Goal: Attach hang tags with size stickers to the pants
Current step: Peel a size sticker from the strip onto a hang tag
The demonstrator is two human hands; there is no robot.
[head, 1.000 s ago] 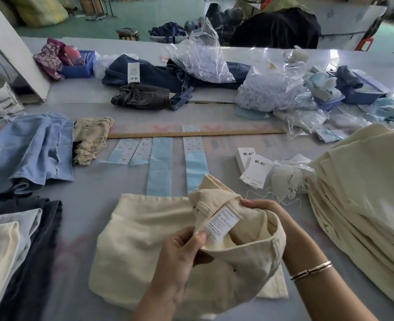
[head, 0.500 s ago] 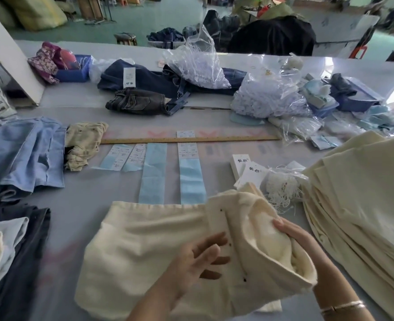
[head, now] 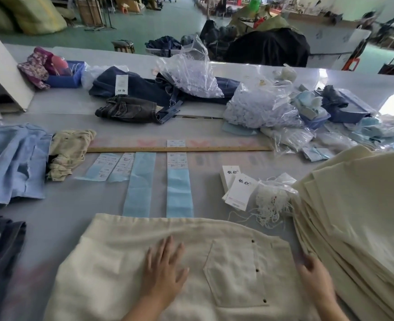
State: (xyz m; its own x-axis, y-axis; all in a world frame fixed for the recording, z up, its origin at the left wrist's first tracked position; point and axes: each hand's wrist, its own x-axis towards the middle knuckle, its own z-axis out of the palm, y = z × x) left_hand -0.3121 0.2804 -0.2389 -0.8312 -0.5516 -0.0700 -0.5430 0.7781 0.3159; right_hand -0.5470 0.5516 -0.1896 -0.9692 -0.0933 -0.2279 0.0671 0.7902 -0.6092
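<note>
Where table (head: 52, 218) grey: pants (head: 126, 258) flat; green floor (head: 168, 22).

Clutter lying around the grey worktable

A long wooden ruler (head: 179, 149) is lying crosswise mid-table; a blue plastic bin (head: 67, 76) (holding floral fabric) is sitting far left.

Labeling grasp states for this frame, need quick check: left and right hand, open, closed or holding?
Left hand: open, flat on the cream pants.
Right hand: open, fingers relaxed at the pants' right edge, holding nothing.
</note>
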